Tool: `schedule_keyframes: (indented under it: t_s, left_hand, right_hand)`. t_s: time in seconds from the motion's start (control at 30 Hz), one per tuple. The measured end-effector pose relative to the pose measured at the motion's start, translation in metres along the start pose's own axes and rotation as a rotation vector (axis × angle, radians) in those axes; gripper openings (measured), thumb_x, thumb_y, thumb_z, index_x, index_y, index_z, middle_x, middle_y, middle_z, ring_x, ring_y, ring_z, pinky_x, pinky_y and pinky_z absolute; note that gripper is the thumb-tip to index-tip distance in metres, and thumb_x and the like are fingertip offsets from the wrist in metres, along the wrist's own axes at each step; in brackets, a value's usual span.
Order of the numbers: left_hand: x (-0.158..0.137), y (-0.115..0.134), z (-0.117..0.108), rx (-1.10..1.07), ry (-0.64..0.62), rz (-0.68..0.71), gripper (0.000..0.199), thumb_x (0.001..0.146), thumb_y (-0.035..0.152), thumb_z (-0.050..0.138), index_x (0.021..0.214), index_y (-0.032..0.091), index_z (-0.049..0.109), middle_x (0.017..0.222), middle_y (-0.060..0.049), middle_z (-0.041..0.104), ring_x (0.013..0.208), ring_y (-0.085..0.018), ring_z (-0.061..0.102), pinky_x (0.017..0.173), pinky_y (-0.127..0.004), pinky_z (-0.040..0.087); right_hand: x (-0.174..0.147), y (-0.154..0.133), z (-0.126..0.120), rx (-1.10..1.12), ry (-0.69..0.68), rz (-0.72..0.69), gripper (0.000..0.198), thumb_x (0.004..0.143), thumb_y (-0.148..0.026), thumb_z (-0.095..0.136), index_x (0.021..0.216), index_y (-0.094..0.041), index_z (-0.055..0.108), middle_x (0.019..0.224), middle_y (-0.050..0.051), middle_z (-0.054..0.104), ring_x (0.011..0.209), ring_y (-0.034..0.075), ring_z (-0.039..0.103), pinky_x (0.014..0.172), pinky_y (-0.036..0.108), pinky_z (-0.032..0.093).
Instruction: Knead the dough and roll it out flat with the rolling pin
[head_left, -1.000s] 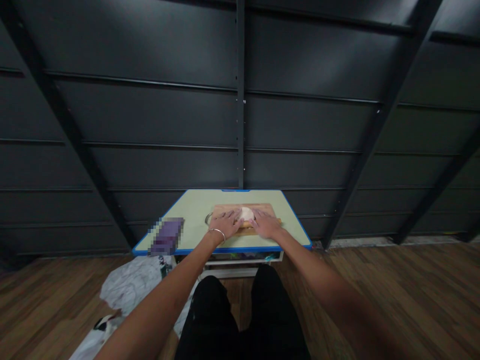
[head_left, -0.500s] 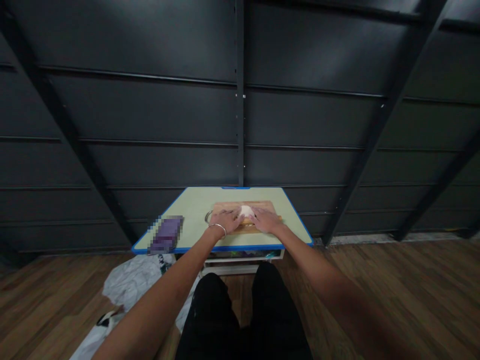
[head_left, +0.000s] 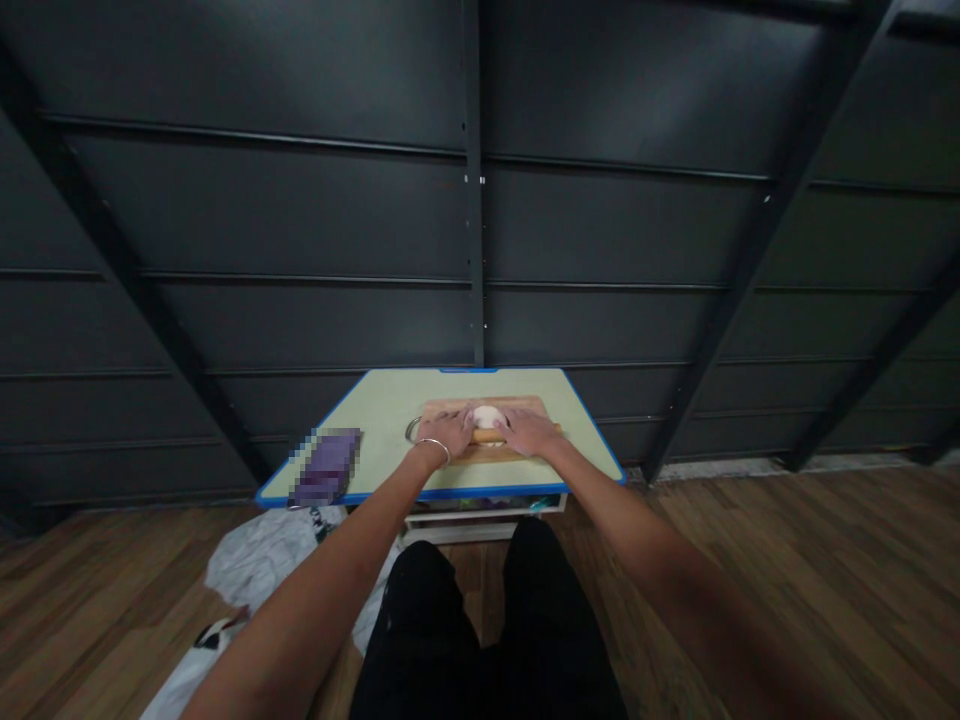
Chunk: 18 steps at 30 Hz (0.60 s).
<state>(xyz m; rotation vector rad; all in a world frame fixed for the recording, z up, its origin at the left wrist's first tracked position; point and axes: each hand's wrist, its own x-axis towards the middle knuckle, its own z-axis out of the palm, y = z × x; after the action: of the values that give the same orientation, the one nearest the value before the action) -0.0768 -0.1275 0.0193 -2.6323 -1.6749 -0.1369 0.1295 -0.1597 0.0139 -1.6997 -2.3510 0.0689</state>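
Note:
A round of pale dough (head_left: 489, 415) lies on a wooden board (head_left: 491, 454) in the middle of the table. Just in front of the dough a wooden rolling pin (head_left: 488, 436) lies crosswise. My left hand (head_left: 450, 432), with a bangle at its wrist, is over the pin's left part. Over the right part lies my right hand (head_left: 528, 432), its fingers pointing forward and inward. Both hands press on the pin, thumbs near its middle. The pin's left end is hidden under my left hand. A metal ring (head_left: 412, 430) shows at the board's left side.
The light table (head_left: 397, 390) has a blue rim, with a shelf of items under its front edge. A purple, pixelated object (head_left: 330, 465) lies at its left corner. Crumpled white sacks (head_left: 259, 555) are on the wooden floor at left. A dark panelled wall (head_left: 360, 320) stands behind.
My hands have moved slightly apart and back toward me. More of the dough and the middle of the rolling pin now show between them. The view has shifted a little.

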Motion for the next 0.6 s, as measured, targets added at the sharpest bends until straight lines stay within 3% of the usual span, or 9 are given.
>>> schedule_keyframes:
  t_s: [0.27,0.47,0.6]
  left_hand:
    - [0.007,0.000,-0.007,-0.017,-0.036,-0.052,0.067,0.104,0.042,0.008,0.158,0.018,0.040,0.152,-0.012,0.054,0.140,-0.029,0.051,0.114,-0.048,0.039]
    - [0.011,-0.002,-0.006,0.004,-0.043,-0.061,0.068,0.104,0.046,0.010,0.138,0.020,0.062,0.140,-0.014,0.065,0.127,-0.032,0.062,0.105,-0.049,0.047]
    - [0.015,-0.005,-0.002,-0.014,-0.014,-0.072,0.065,0.104,0.047,0.013,0.144,0.023,0.057,0.143,-0.011,0.063,0.128,-0.031,0.061,0.106,-0.048,0.046]
  right_hand:
    - [0.005,0.001,-0.002,0.041,-0.025,0.060,0.061,0.107,-0.055,0.022,0.153,-0.019,0.043,0.151,0.014,0.055,0.137,0.028,0.052,0.113,0.041,0.036]
    - [0.002,-0.002,-0.005,0.022,0.001,0.087,0.064,0.106,-0.057,0.017,0.145,-0.018,0.050,0.144,0.014,0.060,0.131,0.031,0.057,0.109,0.043,0.039]
    - [0.001,-0.004,-0.006,0.016,0.000,0.137,0.067,0.106,-0.061,0.017,0.143,-0.018,0.053,0.144,0.015,0.060,0.132,0.032,0.056,0.109,0.045,0.039]
